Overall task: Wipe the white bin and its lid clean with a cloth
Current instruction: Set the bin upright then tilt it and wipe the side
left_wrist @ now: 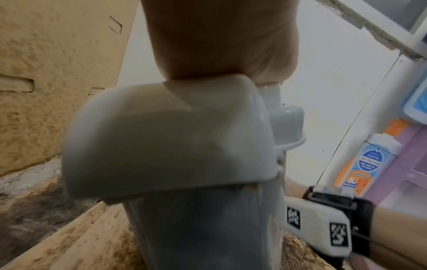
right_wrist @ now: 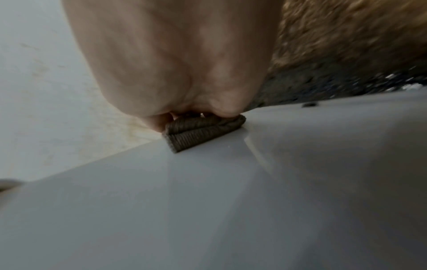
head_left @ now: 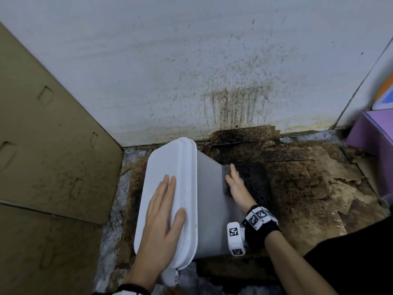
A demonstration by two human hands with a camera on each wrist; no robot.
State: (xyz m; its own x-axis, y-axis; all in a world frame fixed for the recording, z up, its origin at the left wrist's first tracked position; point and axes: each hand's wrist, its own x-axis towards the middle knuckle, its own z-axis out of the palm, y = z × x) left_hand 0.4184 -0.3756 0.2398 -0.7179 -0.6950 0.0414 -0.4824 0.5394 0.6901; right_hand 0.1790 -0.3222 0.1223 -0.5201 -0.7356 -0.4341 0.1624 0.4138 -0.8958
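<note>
The white bin [head_left: 209, 209] stands tilted on the stained floor, its white lid [head_left: 161, 177] closed and facing left. My left hand [head_left: 163, 213] lies flat on the lid with straight fingers, the palm pressing it [left_wrist: 161, 127]. My right hand [head_left: 234, 182] presses a folded grey cloth [head_left: 225, 177] against the bin's right side wall, low down near the floor. In the right wrist view the ribbed cloth [right_wrist: 203, 131] sits under my fingertips on the smooth wall [right_wrist: 231, 201]. Straight fingers hold the cloth down; most of it is hidden under the hand.
A stained white wall [head_left: 191, 71] rises just behind the bin. A cardboard sheet [head_left: 49, 135] leans at the left. Torn, dirty cardboard [head_left: 297, 177] covers the floor to the right. A purple box [head_left: 374, 133] and a soap bottle [left_wrist: 367, 160] stand at the far right.
</note>
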